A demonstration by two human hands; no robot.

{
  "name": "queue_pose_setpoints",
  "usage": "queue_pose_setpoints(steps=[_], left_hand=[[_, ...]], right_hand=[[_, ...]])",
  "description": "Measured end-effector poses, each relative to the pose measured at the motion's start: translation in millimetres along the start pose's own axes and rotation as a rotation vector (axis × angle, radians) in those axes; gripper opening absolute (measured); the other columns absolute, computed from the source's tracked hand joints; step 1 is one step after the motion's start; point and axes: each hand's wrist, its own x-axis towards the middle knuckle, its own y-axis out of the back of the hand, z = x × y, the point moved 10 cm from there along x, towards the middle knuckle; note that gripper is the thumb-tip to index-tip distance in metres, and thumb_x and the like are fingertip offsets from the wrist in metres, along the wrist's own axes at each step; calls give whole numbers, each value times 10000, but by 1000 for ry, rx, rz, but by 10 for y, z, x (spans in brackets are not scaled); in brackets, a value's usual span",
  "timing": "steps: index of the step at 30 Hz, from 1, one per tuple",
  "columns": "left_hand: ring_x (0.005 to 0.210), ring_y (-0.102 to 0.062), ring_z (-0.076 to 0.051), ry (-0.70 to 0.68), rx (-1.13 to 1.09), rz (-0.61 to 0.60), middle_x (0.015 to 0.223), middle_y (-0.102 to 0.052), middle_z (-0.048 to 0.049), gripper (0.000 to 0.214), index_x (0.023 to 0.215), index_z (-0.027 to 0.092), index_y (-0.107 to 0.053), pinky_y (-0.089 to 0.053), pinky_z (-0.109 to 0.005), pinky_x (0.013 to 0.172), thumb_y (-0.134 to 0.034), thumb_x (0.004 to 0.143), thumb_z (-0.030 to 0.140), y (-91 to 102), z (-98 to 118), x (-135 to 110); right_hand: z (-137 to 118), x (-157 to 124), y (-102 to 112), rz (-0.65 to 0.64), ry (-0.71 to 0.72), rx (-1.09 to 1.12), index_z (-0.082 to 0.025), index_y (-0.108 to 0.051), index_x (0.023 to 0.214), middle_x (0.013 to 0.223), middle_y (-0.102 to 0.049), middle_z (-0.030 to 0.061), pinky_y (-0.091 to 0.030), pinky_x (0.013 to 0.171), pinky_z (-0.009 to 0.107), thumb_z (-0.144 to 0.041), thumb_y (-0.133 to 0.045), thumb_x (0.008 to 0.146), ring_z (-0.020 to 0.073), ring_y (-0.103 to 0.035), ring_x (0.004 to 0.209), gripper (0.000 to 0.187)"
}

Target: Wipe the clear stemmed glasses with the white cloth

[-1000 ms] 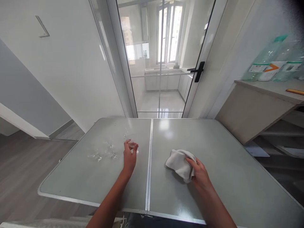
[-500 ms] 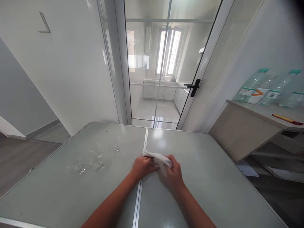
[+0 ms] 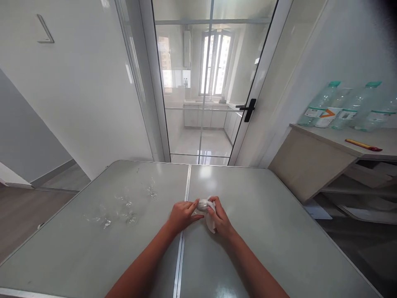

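Both my hands meet above the middle seam of the grey folding table (image 3: 273, 231). My right hand (image 3: 221, 219) is closed on a white cloth (image 3: 211, 223), which is bunched round a small rounded object that looks like a clear glass (image 3: 203, 205). My left hand (image 3: 182, 215) pinches that wrapped object from the left with its fingers closed. Most of the object is hidden by the cloth. Several small clear stemmed glasses (image 3: 132, 217) stand on the left half of the table, one further back (image 3: 151, 191).
Behind the table is a glass door with a black handle (image 3: 248, 109). At the right stands a wooden shelf unit (image 3: 310, 161) bearing plastic water bottles (image 3: 319, 107) and a yellow tool (image 3: 361, 144). Wooden floor lies to the left.
My left hand took a small glass from the group at the left and brought it to the middle. My right hand carried the cloth there and wrapped it round the glass.
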Motion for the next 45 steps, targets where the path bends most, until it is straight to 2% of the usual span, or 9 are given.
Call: queue_pose_setpoints(steps=[6, 9, 13, 19, 26, 29, 34, 40, 45], left_hand=[[744, -701, -217, 69, -96, -65, 833, -766, -99, 612, 1311, 221, -709, -495, -277, 712, -718, 853, 627, 26, 105, 20], [600, -595, -151, 173, -321, -114, 669, -686, -11, 553, 1122, 210, -786, -425, -241, 621, -729, 815, 667, 40, 142, 58], [470, -467, -105, 351, -714, -398, 645, -672, -18, 612, 916, 133, -795, -349, -237, 490, -593, 885, 710, -189, 151, 13], [743, -700, -238, 209, -202, -4, 852, -779, -91, 629, 1248, 212, -753, -499, -298, 700, -814, 757, 600, 188, -76, 90], [883, -732, -255, 1, -39, -28, 1064, -795, -132, 451, 1333, 278, -697, -540, -327, 799, -712, 908, 429, 37, 175, 79], [712, -678, -207, 105, -220, -28, 854, -780, -78, 479, 1329, 250, -704, -512, -295, 700, -684, 911, 483, 41, 143, 89], [476, -467, -104, 260, -862, -408, 734, -718, -86, 643, 1202, 82, -763, -378, -244, 496, -602, 918, 637, -277, 143, 19], [713, -681, -196, 107, -385, -18, 878, -786, -96, 499, 1321, 224, -717, -520, -308, 716, -729, 879, 454, 27, 1, 45], [925, -731, -230, -22, -125, 40, 1114, -788, -109, 387, 1314, 318, -715, -535, -327, 839, -667, 931, 295, 18, 211, 23]], right_hand=[[-60, -88, 40, -52, 12, 85, -382, -430, 1548, 1395, -602, 38, -416, 1102, 423, -491, -514, 1008, 271, -564, 1251, 557], [-143, -108, 62, -89, 93, 18, -317, -491, 1530, 1225, -680, 59, -435, 1061, 435, -515, -528, 992, 295, -588, 1191, 574], [-203, -90, 46, -130, 129, 8, -268, -609, 1424, 919, -682, 40, -487, 858, 379, -518, -526, 981, 247, -606, 878, 515], [-3, 30, 36, -41, -30, 299, -264, -616, 1380, 923, -657, 22, -437, 691, 275, -502, -588, 928, 177, -560, 751, 511], [246, 80, 39, 15, -187, 457, -226, -588, 1397, 704, -581, -34, -362, 575, 231, -457, -665, 845, 144, -496, 611, 603], [-9, 35, 109, -12, -57, 386, -261, -594, 1403, 757, -619, -18, -419, 630, 250, -495, -627, 891, 160, -535, 664, 564], [-305, -84, 61, -127, 82, 169, -260, -684, 1277, 771, -615, -6, -453, 695, 278, -493, -603, 910, 175, -541, 709, 443], [-172, -17, 82, -15, 57, 148, -240, -679, 1142, 764, -601, -9, -427, 613, 271, -522, -588, 911, 164, -507, 652, 376], [112, 44, 68, 2, -150, 336, -219, -579, 1342, 687, -564, -36, -374, 563, 252, -555, -649, 849, 163, -498, 606, 600]])
